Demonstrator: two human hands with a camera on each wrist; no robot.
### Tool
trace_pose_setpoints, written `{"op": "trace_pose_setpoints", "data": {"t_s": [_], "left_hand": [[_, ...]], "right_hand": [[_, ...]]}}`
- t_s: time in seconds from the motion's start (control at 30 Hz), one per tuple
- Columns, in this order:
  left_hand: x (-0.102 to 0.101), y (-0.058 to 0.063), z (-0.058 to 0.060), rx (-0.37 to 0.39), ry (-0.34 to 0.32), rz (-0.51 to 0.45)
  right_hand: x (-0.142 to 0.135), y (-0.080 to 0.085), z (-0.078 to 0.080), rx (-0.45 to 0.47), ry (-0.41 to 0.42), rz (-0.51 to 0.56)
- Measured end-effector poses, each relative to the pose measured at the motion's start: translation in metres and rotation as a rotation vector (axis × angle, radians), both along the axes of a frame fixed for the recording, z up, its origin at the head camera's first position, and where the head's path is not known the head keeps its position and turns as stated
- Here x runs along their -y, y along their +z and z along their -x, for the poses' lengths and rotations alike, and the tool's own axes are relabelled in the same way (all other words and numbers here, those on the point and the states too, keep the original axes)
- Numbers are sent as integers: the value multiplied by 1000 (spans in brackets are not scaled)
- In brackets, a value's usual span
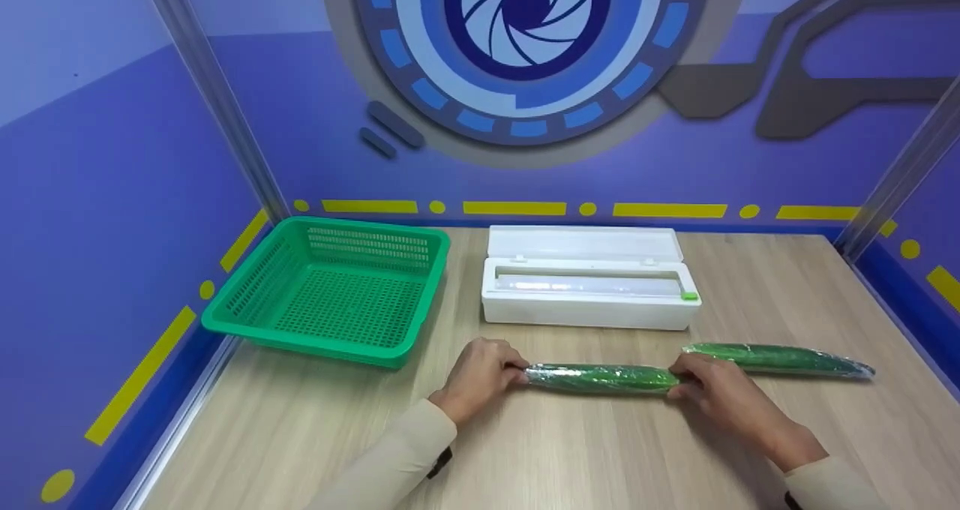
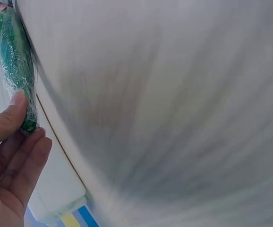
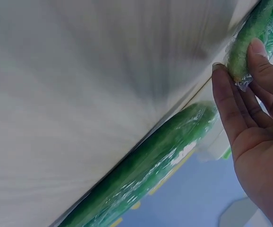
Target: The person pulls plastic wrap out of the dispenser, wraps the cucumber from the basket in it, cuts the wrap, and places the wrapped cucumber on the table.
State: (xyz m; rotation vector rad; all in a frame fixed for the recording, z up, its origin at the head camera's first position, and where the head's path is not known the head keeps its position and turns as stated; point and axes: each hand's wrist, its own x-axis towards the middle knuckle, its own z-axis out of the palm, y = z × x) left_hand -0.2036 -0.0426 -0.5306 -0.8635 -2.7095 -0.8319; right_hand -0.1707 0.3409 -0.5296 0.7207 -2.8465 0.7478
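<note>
A cucumber wrapped in clear film lies across the wooden table in front of me. My left hand pinches its left end; the left wrist view shows the thumb on the cucumber and the fingers beneath. My right hand pinches the right end, thumb and fingertips closed on the film-covered tip. A second wrapped cucumber lies just behind and to the right of my right hand.
A white cling-film dispenser box with its lid open stands behind the cucumbers. An empty green plastic basket sits at the back left. Purple walls enclose the table on three sides.
</note>
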Motion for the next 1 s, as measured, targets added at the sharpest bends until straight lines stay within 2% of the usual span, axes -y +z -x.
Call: {"op": "trace_pose_setpoints", "data": {"t_s": [0.37, 0.67, 0.83, 1.0], "left_hand": [[-19, -2, -6, -30, -41, 3], [-39, -3, -8, -26, -67, 22], [-49, -5, -9, -20, -85, -8], [-60, -6, -10, -16, -102, -21]], "right_hand": [[-21, 6, -2, 100, -58, -45], [-47, 7, -4, 128, -69, -62], [-59, 7, -4, 116, -68, -53], [-71, 11, -3, 169, -95, -73]]}}
